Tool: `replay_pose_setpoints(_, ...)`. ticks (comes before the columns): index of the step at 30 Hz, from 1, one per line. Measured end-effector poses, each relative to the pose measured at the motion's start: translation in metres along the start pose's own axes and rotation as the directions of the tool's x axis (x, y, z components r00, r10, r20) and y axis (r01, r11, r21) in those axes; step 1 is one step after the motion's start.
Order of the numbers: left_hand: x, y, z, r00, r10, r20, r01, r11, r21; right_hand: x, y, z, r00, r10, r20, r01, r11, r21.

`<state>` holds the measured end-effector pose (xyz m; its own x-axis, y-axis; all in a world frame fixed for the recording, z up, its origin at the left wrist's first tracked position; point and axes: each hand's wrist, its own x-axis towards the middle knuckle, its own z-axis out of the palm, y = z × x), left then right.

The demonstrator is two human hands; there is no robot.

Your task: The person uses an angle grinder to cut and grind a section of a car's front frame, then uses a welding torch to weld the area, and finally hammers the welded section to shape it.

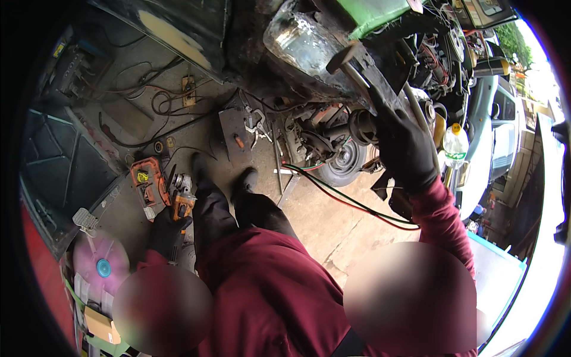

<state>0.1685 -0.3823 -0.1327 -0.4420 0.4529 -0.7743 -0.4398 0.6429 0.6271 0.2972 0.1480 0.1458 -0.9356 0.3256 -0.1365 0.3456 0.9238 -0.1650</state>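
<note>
My left hand (166,233), in a black glove, hangs low at the left and is closed on an orange angle grinder (181,199) held just above the concrete floor. My right hand (405,149), also gloved in black, is raised at the right and grips the handle of a hammer (344,60), whose head points up toward the underside of a vehicle. Below that hand lies a wheel hub and axle assembly (330,140). My maroon sleeves and dark trousers fill the lower middle.
An orange power tool (146,178) lies on the floor by the grinder. Pliers and hand tools (253,126) rest on a metal plate. Red and green hoses (345,199) cross the floor. A plastic bottle (455,144) stands right; a pink disc (100,265) lies lower left.
</note>
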Motion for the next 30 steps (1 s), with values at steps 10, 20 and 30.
replay_pose_setpoints(10, 0.003, -0.005, -0.003, 0.999, 0.04, -0.03, -0.037, 0.995, 0.088, 0.005, -0.006, 0.015, 0.998, 0.058, 0.034, -0.059, 0.997, 0.042)
replay_pose_setpoints(20, 0.009, -0.002, -0.021, 1.0, 0.004, -0.025, -0.001, 0.989, 0.146, 0.022, -0.037, 0.083, 0.987, 0.097, -0.131, -0.087, 0.993, 0.079)
replay_pose_setpoints(30, 0.015, 0.004, -0.054, 0.999, 0.028, 0.031, -0.034, 0.978, 0.207, 0.016, -0.06, 0.091, 0.949, 0.284, -0.138, -0.249, 0.943, 0.222)
